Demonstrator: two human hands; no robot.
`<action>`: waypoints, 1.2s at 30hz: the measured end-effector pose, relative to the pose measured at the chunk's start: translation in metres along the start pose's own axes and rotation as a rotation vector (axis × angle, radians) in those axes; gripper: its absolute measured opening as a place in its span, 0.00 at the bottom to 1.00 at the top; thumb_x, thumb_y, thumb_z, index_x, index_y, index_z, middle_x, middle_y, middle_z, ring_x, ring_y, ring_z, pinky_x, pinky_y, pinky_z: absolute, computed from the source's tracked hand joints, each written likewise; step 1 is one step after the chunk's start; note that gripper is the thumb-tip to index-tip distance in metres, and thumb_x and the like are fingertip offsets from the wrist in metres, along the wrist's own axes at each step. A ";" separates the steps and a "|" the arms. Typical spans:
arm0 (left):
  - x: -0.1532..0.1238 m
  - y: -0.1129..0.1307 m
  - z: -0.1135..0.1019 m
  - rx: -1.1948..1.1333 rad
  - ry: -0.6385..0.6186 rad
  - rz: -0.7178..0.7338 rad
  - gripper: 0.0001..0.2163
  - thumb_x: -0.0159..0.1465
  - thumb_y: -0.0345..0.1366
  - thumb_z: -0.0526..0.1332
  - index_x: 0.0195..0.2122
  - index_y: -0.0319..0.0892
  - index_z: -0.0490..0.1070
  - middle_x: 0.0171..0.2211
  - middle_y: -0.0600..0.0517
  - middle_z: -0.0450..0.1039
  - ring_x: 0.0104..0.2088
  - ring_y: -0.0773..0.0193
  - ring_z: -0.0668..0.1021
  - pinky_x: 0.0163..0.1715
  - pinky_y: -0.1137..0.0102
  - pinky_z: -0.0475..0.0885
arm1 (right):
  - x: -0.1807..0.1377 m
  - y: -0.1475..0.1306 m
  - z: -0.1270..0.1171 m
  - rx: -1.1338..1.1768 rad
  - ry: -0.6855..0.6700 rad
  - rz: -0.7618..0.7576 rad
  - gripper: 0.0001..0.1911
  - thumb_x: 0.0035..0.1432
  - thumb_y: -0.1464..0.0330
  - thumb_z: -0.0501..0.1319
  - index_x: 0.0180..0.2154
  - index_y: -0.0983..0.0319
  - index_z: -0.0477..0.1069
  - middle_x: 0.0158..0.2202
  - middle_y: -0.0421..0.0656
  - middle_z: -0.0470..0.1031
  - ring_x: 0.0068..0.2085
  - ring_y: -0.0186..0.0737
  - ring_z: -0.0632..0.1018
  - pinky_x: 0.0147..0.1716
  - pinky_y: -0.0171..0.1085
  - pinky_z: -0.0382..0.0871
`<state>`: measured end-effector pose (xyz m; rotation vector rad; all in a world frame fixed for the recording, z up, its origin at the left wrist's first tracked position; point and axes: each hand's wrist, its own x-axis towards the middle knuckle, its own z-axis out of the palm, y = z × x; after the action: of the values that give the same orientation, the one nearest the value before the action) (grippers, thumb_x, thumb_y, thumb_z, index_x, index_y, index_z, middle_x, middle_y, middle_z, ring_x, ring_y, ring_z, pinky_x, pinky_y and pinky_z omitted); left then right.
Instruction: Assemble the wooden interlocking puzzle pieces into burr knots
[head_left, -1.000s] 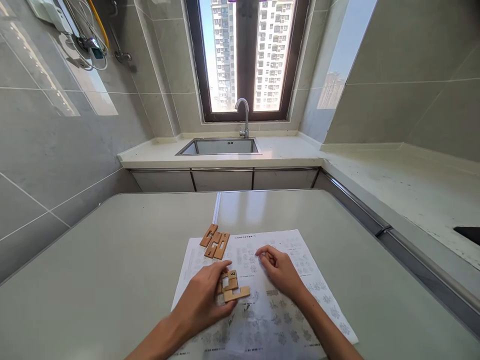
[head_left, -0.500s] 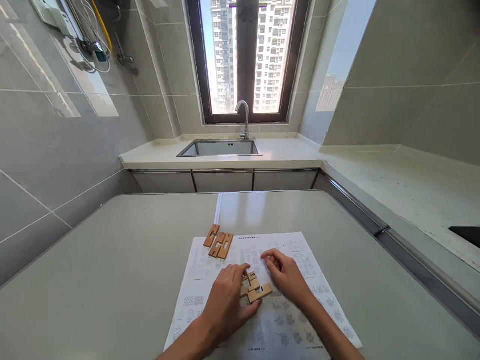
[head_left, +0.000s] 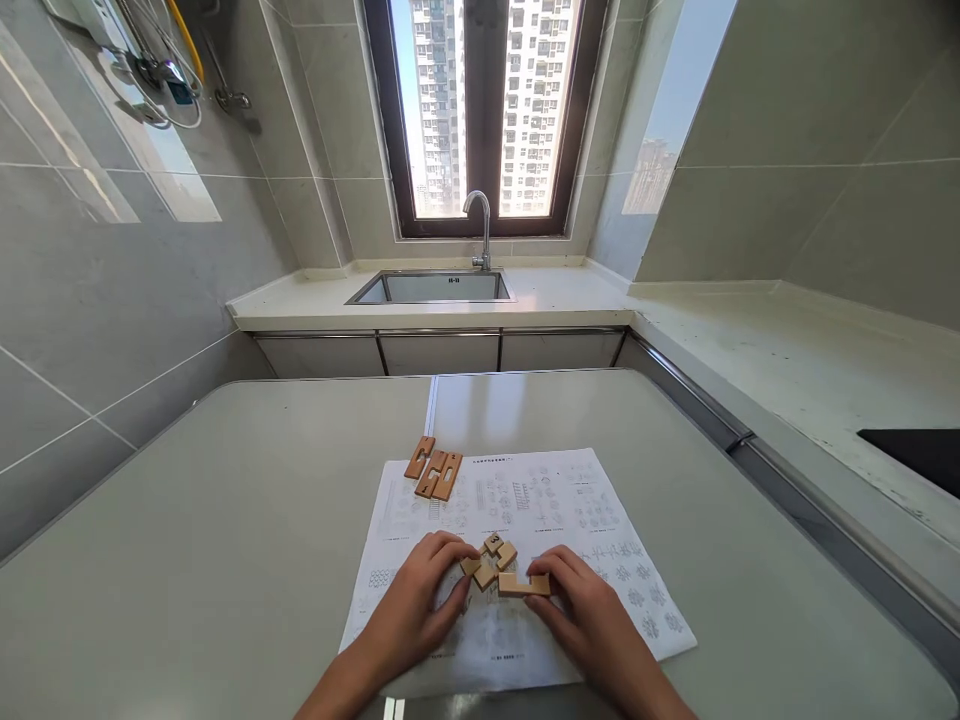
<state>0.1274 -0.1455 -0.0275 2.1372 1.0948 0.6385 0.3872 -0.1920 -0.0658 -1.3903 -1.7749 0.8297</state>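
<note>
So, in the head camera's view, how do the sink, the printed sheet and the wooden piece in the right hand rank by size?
1. Printed sheet
2. Sink
3. Wooden piece in the right hand

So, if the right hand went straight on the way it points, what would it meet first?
Probably the cluster of light wooden pieces held by the left hand, with the notched wooden piece in the right hand leading; whether they already touch is unclear.

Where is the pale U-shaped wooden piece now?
In the head view, the pale U-shaped piece is low, slightly right of centre, in the right hand, right of the piece cluster at the left hand.
</note>
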 end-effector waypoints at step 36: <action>0.009 0.032 0.002 -0.200 -0.012 -0.067 0.09 0.68 0.41 0.65 0.46 0.45 0.72 0.39 0.51 0.79 0.39 0.60 0.79 0.42 0.68 0.73 | -0.003 -0.034 0.015 0.480 0.267 0.035 0.09 0.58 0.60 0.74 0.39 0.55 0.82 0.68 0.49 0.68 0.27 0.31 0.76 0.31 0.40 0.78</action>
<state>0.1505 -0.1529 -0.0048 1.9241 1.0458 0.6735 0.3576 -0.2029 -0.0465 -1.1499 -1.2477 0.9623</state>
